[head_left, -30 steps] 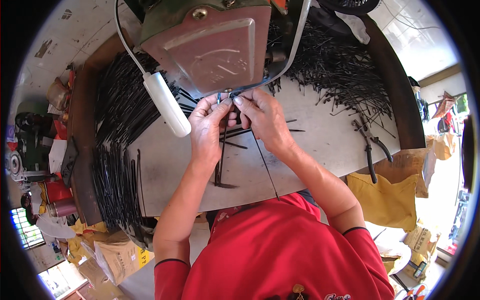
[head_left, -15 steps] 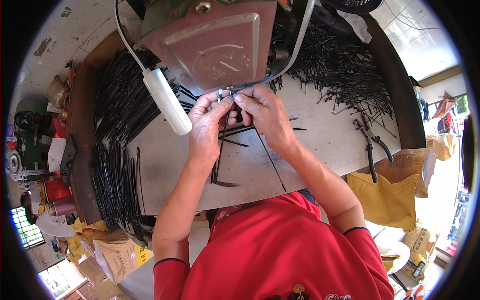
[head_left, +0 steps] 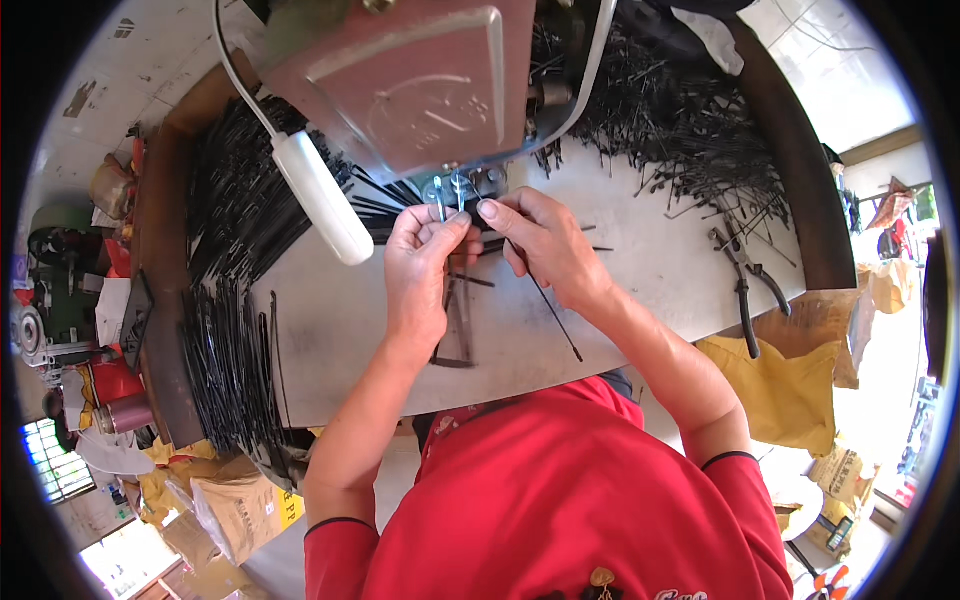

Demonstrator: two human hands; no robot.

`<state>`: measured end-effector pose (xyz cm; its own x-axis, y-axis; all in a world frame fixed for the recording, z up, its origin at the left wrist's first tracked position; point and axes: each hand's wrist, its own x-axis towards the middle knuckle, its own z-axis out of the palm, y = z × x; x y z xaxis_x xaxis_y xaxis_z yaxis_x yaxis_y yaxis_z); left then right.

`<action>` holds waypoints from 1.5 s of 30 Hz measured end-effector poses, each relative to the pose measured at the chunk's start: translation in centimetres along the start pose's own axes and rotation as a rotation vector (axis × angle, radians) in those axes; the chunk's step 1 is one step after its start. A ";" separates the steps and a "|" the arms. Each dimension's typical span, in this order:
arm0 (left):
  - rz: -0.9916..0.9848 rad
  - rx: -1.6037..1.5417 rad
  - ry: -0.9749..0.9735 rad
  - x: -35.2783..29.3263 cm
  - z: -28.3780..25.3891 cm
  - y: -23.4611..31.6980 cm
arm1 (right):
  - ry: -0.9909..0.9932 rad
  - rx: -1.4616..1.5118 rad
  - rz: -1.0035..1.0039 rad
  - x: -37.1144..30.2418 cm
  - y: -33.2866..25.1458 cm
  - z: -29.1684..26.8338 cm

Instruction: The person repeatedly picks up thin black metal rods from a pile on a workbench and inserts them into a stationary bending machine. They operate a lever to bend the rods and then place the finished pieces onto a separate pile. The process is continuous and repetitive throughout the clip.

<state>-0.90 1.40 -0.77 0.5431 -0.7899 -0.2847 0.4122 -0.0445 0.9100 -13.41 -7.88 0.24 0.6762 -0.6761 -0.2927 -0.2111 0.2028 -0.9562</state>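
Observation:
In the middle, just below the machine's head, my left hand (head_left: pixel 420 265) is closed, thumb against finger. It pinches a thin black rod (head_left: pixel 446 312) that hangs down toward the near edge, partly blurred. Two shiny metal pins (head_left: pixel 440 192) rise by my left fingertips; I cannot make out whether they belong to the machine or are held. A little to the right, my right hand (head_left: pixel 550 245) is closed on another thin black rod (head_left: pixel 548 303), which slants down to the lower right. The reddish-brown machine head (head_left: pixel 410 90) overhangs both hands.
Thick heaps of black rods lie on the metal tabletop (head_left: pixel 340 350), at left (head_left: pixel 230 350) and far right (head_left: pixel 670 130). Pliers (head_left: pixel 742 275) rest near the right edge. A white lamp (head_left: pixel 322 200) hangs left of the machine. A raised brown rim (head_left: pixel 810 190) borders the table.
My right hand has drawn apart from my left, slightly right and downward, carrying its rod. The metal pins and the machine part behind my fingers show more now. The whole view has shifted slightly.

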 end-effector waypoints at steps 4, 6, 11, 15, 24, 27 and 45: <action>0.022 -0.047 -0.079 -0.6 0.3 -0.2 | -0.014 0.166 -0.028 -0.7 0.2 0.1; 0.025 -0.049 -0.109 -0.3 0.2 -0.2 | -0.047 0.198 -0.011 -0.6 0.1 -0.1; 0.000 -0.020 -0.162 0.6 0.1 0.0 | -0.053 0.304 -0.006 -0.5 0.7 0.0; 0.023 -0.052 -0.131 0.3 0.5 -0.1 | -0.067 0.322 0.008 -0.5 0.5 -0.1; 0.042 0.022 -0.137 0.2 0.4 0.5 | -0.078 0.203 -0.014 -0.6 -0.2 -0.5; -0.027 0.058 -0.199 0.6 0.1 1.3 | -0.103 0.183 -0.037 -0.3 -0.2 -0.8; 0.125 0.007 -0.125 0.4 0.8 0.7 | -0.082 0.222 -0.036 0.0 -0.6 -0.4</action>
<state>-1.01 0.53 -0.05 0.4947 -0.8592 -0.1304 0.3419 0.0544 0.9382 -13.59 -8.30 0.82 0.7376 -0.6276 -0.2491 -0.0314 0.3366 -0.9411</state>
